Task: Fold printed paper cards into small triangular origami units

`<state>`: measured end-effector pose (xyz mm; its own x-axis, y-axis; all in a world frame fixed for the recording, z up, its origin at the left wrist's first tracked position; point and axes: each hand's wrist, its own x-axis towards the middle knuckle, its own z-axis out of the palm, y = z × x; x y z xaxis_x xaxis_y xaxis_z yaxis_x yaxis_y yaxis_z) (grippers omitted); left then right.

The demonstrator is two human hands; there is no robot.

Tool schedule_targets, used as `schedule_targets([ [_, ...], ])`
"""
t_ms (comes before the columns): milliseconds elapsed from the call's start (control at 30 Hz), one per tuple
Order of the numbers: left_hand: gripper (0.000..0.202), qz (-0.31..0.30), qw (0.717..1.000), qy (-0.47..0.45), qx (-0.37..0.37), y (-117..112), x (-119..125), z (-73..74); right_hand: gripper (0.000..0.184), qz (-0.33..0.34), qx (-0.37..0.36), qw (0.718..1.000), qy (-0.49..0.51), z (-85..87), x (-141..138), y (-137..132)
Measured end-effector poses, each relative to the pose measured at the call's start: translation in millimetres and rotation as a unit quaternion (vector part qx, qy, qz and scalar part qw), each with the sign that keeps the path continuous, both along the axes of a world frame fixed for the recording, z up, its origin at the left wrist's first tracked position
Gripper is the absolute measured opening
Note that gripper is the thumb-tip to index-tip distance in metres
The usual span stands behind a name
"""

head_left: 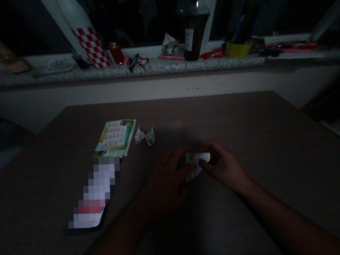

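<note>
Between my two hands is a small folded piece of printed paper [198, 159], green and white, one lower edge slanting. My left hand [171, 175] has its thumb pressed on the paper's left part. My right hand [224, 164] pinches the right part, thumb on top and fingers behind. To the left stand two small folded paper shapes [150, 136], side by side. Further left lies a stack of printed paper sheets [113, 136] in green, white and yellow.
A phone [95, 193] with a lit, blurred-out screen lies left of my left hand on the wooden table [242, 117]. On the windowsill [151, 68] stand a checkered bottle [90, 43], a dark drink cup [193, 35], a folded paper piece [171, 43] and pens.
</note>
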<state>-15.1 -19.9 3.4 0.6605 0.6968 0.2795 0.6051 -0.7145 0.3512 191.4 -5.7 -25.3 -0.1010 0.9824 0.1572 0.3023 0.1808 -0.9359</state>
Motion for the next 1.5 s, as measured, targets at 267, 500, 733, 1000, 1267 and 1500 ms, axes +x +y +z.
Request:
schedule_targets([
  [267,0.022,-0.054,0.996,0.062,-0.036,7.3,-3.2,-0.2,0.016,0.107,0.156,0.954,-0.231,2.2,4.2,2.7],
  [500,0.023,-0.061,0.991,0.091,-0.078,5.7,-2.9,6.1,0.014,0.182,0.138,0.928,-0.293,10.9,7.2,1.1],
  [733,0.018,-0.06,0.991,0.058,-0.1,9.1,-8.8,12.6,0.028,0.202,0.106,0.932,-0.283,15.3,11.1,-0.5],
  [1000,0.014,0.024,0.993,0.083,-0.076,12.1,1.6,-0.4,0.031,0.209,0.096,0.929,-0.289,16.7,11.2,-1.5],
  [1267,0.017,0.08,0.988,0.131,-0.031,7.6,17.7,-6.3,0.018,0.195,0.077,0.935,-0.285,17.5,8.1,-1.0],
  [1500,0.016,0.103,0.984,0.141,-0.019,3.7,22.1,-10.2,0.023,0.181,0.066,0.937,-0.291,15.5,6.3,-1.5],
])
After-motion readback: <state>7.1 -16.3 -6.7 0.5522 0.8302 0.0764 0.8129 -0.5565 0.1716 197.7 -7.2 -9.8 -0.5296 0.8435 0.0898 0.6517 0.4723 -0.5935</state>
